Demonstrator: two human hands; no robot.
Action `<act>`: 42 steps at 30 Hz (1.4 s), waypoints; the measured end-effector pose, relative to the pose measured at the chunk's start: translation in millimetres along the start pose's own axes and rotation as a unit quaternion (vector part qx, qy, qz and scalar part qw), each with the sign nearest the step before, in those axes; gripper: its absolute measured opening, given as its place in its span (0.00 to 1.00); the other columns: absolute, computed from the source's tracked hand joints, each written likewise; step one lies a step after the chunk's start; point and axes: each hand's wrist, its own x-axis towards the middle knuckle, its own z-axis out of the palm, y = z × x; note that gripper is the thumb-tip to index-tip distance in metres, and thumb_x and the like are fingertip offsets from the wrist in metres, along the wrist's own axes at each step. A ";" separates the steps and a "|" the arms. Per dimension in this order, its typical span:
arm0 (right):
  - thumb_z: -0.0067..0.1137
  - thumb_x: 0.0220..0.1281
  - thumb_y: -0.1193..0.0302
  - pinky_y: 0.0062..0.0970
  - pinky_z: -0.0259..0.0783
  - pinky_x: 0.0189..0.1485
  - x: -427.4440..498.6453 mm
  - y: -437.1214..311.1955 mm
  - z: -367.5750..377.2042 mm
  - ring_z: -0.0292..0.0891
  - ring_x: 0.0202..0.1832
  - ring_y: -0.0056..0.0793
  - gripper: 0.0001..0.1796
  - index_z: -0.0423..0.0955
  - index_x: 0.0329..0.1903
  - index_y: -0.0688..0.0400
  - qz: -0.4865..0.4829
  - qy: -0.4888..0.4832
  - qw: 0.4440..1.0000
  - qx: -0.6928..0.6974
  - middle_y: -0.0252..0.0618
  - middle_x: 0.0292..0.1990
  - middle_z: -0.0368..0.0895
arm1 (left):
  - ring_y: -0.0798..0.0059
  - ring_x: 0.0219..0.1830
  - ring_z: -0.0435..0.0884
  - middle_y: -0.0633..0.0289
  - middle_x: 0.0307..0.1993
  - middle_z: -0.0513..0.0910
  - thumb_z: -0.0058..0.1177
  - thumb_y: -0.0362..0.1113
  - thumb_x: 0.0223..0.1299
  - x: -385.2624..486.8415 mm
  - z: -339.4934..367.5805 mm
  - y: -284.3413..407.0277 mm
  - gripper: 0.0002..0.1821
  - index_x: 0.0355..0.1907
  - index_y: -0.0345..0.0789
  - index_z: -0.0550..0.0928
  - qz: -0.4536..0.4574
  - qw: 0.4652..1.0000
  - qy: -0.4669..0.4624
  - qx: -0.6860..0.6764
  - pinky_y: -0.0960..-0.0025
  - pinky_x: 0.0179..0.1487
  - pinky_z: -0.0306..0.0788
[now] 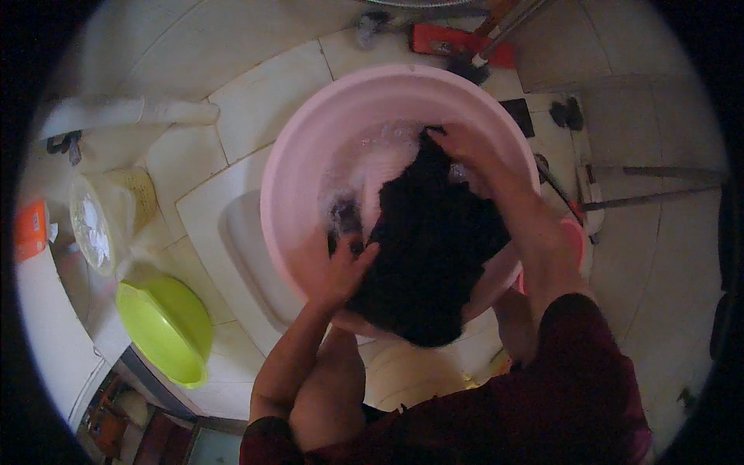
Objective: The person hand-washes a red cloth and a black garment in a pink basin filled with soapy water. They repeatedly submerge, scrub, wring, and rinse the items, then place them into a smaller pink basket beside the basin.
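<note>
A large round pink plastic basin [302,145] stands on the tiled floor in front of me, with sudsy water [378,142] inside. A black cloth [436,244], perhaps a garment, lies spread over the basin's near side and hangs over its rim. At the cloth's far corner, my right hand [459,145] grips the fabric. My left hand [349,267] is at the cloth's left edge, over the basin's left side; its thumb lies beside the fabric, and whether it grips anything is unclear. Just beyond its fingers is another dark, wet item [346,215] in the water.
A lime green basin [174,331] and a pale waste basket [116,215] stand at the left. Between them and the pink basin is a recessed floor fixture [256,261]. A red dustpan [444,43] and a brush lie behind. Long handles [657,195] extend at the right.
</note>
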 end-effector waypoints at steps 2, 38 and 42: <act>0.50 0.65 0.57 0.46 0.62 0.64 -5.6 1.0 18.7 0.69 0.60 0.48 0.22 0.73 0.59 0.50 -0.005 0.153 0.970 -0.189 0.47 0.58 0.74 | 0.41 0.63 0.65 0.38 0.65 0.60 0.58 0.62 0.51 -2.7 7.8 6.7 0.45 0.66 0.36 0.65 0.012 0.998 -0.046 0.042 0.52 0.67 0.60; 0.59 0.54 0.52 0.39 0.68 0.59 29.7 -96.1 65.3 0.75 0.53 0.48 0.28 0.75 0.56 0.53 -0.104 -0.102 0.978 -0.150 0.45 0.52 0.79 | 0.37 0.63 0.64 0.31 0.61 0.63 0.45 0.48 0.64 41.6 39.7 8.8 0.33 0.63 0.25 0.65 0.063 0.992 -0.054 0.092 0.46 0.67 0.57; 0.52 0.63 0.51 0.37 0.62 0.64 -7.4 -9.3 -4.0 0.69 0.60 0.43 0.28 0.71 0.59 0.57 -0.102 -0.007 0.993 -0.052 0.45 0.58 0.75 | 0.47 0.58 0.71 0.42 0.56 0.71 0.47 0.27 0.58 47.2 8.9 -31.9 0.22 0.57 0.30 0.73 0.078 0.972 0.222 0.017 0.58 0.63 0.65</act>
